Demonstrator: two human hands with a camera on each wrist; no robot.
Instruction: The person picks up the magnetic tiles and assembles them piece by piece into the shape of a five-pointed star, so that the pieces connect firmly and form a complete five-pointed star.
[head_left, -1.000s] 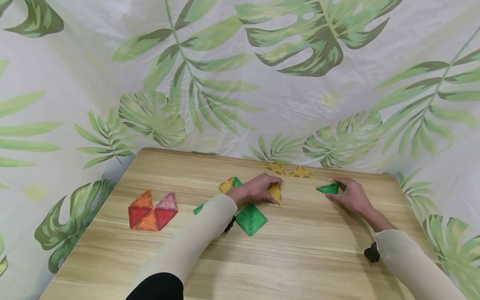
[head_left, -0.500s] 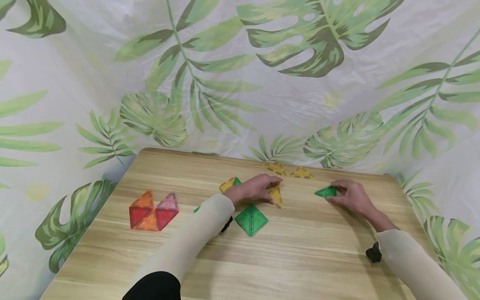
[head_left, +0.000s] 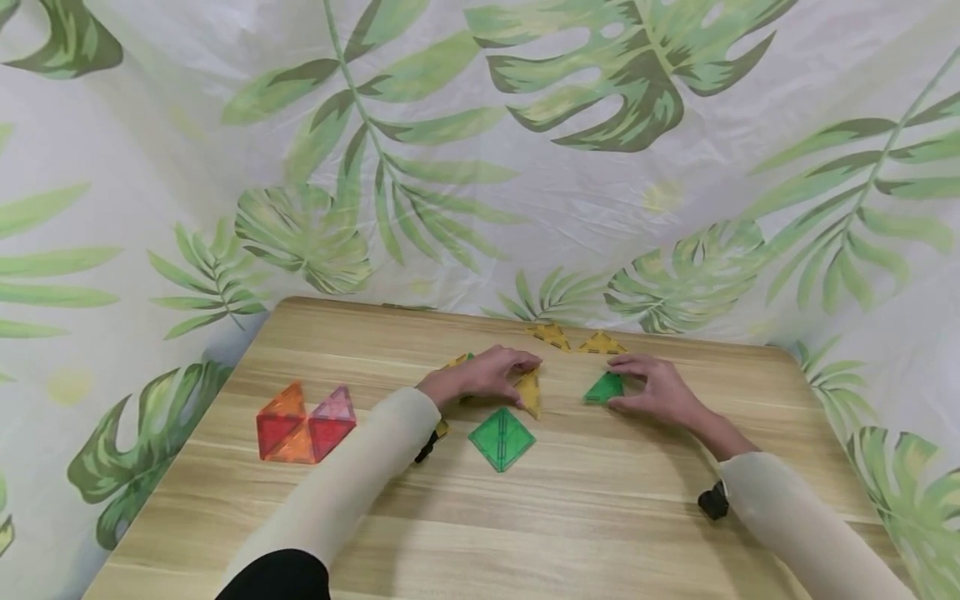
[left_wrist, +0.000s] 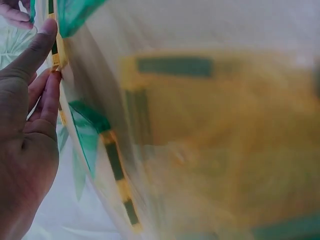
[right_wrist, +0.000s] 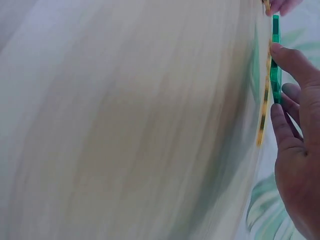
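Yellow translucent plastic triangle tile (head_left: 529, 392), pinched by left hand (head_left: 480, 377); green triangle tile (head_left: 604, 388) gripped by right hand (head_left: 654, 389). Green diamond tile pair (head_left: 502, 438) lies at 6 o'clock on wooden table (head_left: 600, 517).

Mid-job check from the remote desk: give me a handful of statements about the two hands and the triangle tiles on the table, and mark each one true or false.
1. The right hand holds a green triangle tile. True.
2. The left hand holds a red tile. False: it holds a yellow triangle tile.
3. The green diamond lies flat on the table, untouched by either hand. True.
4. The red and orange tile cluster lies between the two hands. False: it sits apart, out to the left of both hands.
5. Two yellow triangles lie near the far edge of the table. True.
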